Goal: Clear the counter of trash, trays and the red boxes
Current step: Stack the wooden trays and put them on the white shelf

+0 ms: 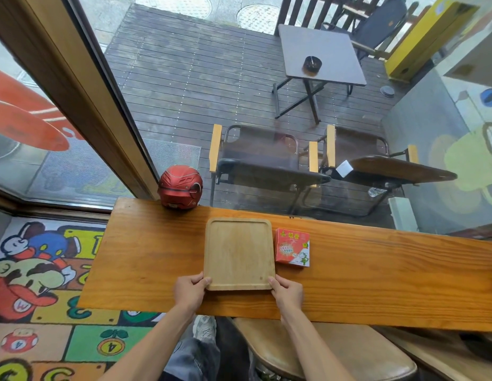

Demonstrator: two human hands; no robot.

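A pale wooden tray [238, 251] lies flat and empty on the orange-brown wooden counter [376, 284]. My left hand [190, 291] grips the tray's near left corner, thumb on the rim. My right hand [286, 292] grips the near right corner the same way. A red box [292, 247] with printed lettering stands just to the right of the tray, almost touching its edge.
A red helmet [180, 187] sits at the counter's far edge, left of the tray. A wooden stool [321, 350] stands below the counter's near edge. A large window rises behind the counter, with chairs and a table outside.
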